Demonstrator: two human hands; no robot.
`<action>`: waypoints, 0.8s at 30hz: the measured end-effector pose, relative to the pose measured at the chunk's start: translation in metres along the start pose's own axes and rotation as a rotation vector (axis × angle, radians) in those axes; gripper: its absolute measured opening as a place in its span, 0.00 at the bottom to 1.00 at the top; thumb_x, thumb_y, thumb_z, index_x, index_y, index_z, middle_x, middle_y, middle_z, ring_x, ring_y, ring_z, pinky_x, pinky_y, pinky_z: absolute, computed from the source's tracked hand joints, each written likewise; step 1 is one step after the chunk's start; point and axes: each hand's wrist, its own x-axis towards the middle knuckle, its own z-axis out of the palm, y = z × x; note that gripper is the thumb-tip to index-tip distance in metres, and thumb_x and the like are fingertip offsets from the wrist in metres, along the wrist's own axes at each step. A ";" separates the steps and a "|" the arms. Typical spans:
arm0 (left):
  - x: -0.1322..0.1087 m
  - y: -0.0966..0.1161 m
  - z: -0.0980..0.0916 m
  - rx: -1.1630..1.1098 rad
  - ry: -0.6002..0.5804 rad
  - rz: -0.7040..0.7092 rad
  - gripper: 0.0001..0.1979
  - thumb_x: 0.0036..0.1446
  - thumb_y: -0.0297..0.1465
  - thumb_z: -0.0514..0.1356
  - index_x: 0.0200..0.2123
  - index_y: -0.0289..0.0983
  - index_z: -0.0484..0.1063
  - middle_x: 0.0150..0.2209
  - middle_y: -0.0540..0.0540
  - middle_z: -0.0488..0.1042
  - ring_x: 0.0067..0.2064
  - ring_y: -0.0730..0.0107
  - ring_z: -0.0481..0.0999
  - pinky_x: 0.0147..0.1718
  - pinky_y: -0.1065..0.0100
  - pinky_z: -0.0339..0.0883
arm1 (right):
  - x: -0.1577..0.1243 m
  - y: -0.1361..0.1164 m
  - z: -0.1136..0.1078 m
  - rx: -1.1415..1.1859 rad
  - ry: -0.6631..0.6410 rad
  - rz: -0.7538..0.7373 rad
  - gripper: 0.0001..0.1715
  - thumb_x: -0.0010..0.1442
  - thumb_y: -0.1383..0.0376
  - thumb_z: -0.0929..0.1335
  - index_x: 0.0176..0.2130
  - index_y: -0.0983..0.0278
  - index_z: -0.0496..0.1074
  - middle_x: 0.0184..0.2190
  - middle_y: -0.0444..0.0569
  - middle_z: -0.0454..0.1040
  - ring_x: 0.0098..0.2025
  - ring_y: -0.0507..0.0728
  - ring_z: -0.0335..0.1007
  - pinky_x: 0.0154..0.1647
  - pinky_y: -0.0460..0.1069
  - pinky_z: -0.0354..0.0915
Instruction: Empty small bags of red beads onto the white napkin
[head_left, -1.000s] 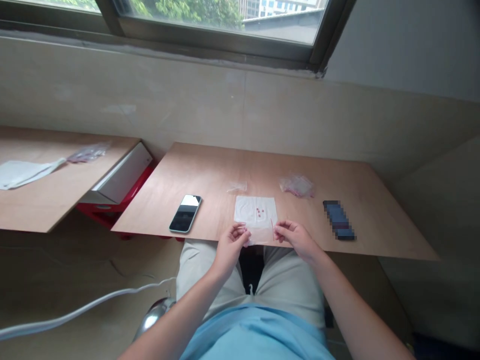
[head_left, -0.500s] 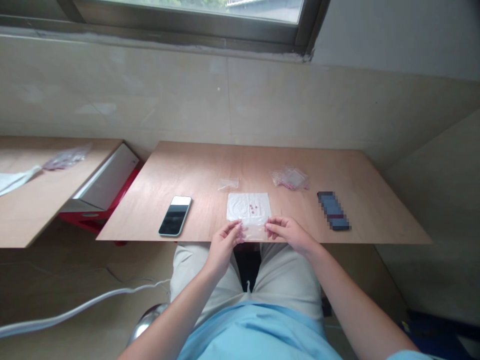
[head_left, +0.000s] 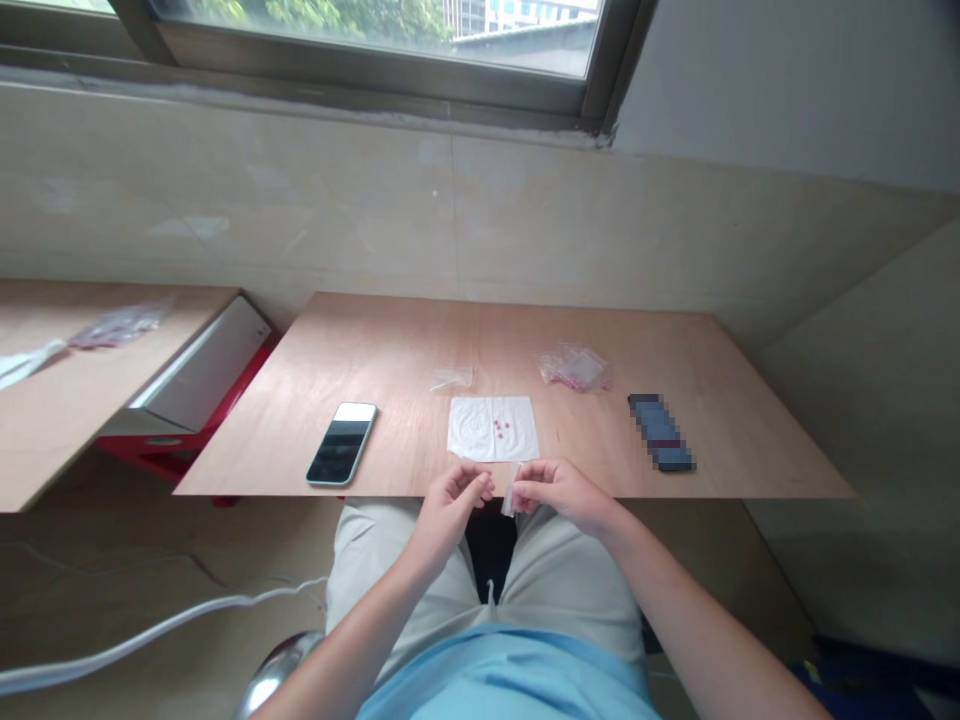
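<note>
My right hand (head_left: 555, 488) pinches a small clear plastic bag (head_left: 510, 492) at the table's front edge. The bag looks narrow and hangs edge-on from the fingertips. To its left is my left hand (head_left: 456, 505), apart from the bag, its fingers curled toward the thumb with nothing visible in them. Just beyond both hands lies a white paper napkin (head_left: 469, 430), flat on the table. Several small red beads (head_left: 501, 430) rest on the napkin's right half.
On the wooden table (head_left: 405, 340), a phone (head_left: 342, 445) lies left and a blurred-out dark device (head_left: 661, 432) right. Farther back are a flat clear bag (head_left: 452, 378) and a pile of clear bags with red bits (head_left: 576, 368). A second table (head_left: 45, 430) stands left.
Both hands held the clear bag spread flat over the napkin's near edge. Now my left hand has let go, and the bag is drawn back, narrower, in my right hand.
</note>
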 end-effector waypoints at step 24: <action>-0.013 0.031 0.000 0.433 -0.380 0.077 0.18 0.66 0.40 0.55 0.30 0.35 0.75 0.29 0.47 0.76 0.31 0.69 0.72 0.31 0.70 0.61 | 0.006 0.024 0.010 -0.062 -0.064 0.029 0.16 0.57 0.55 0.74 0.30 0.64 0.73 0.26 0.45 0.75 0.29 0.53 0.71 0.32 0.47 0.64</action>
